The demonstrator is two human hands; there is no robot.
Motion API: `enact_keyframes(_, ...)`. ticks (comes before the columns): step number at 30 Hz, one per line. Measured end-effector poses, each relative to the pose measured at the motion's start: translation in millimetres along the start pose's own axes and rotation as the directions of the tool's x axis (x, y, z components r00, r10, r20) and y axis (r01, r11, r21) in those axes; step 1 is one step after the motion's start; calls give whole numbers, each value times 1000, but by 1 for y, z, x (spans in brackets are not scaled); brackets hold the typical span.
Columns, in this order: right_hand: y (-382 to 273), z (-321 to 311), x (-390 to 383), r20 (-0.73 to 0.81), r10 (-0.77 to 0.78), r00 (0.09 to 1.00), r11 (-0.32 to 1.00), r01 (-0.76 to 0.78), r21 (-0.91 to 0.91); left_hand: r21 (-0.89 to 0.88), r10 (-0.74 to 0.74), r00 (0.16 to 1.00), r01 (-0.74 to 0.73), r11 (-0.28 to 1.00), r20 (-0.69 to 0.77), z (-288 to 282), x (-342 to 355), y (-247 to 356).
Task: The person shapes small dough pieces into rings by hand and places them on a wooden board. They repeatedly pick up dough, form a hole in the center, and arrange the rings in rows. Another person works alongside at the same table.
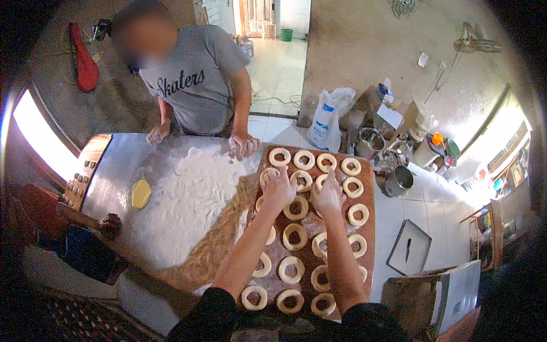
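Note:
Rows of pale dough rings [291, 269] lie on a brown board [310, 222] in front of me. My left hand [278, 191] rests over the upper left rings, fingers stretched forward and thumb apart, partly covering one dough ring [265, 175]. Beside it, my right hand [329, 196] reaches over another ring [320, 181], its fingers also apart and touching or just above it. Between the two hands lies a dough ring [302, 180], close to both thumbs. My forearms hide parts of several rings. Neither hand visibly lifts anything.
Left of the board, a metal-topped table [122, 194] carries spread flour [188, 199] and yellow dough [141, 194]. Across it stands a person in a grey shirt [196, 80], hands at the edge. Another person's hand [109, 225] is at left. Metal pots [399, 180] stand at right.

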State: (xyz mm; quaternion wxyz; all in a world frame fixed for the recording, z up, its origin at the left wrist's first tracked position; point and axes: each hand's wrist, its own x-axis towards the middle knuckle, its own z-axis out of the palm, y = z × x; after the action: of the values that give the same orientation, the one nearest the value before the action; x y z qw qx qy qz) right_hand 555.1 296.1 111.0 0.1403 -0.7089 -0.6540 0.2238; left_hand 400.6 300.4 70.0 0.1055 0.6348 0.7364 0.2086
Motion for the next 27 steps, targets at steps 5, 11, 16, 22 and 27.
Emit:
enact_keyframes(5, -2, 15, -15, 64, -135, 989, 978, 143, -152, 138, 58, 977, -88, 987, 203, -6, -26, -11)
enact_keyframes(11, 12, 22, -19, 18, -131, 991, 969, 132, -207, 58, 95, 988, -102, 993, 123, -15, -36, -11)
enact_keyframes(16, 127, -54, -99, -213, -172, 962, 962, 210, 174, -286, 110, 986, -143, 948, -129, -76, -139, -67)
enact_keyframes(22, 292, -65, -276, -332, 415, 847, 904, -343, 256, -63, -341, 867, 388, 919, 364, -112, -309, -108)
enact_keyframes(27, 313, -16, -328, -57, 478, 877, 838, -435, 330, -101, -285, 890, 340, 935, 355, -96, -338, -102)
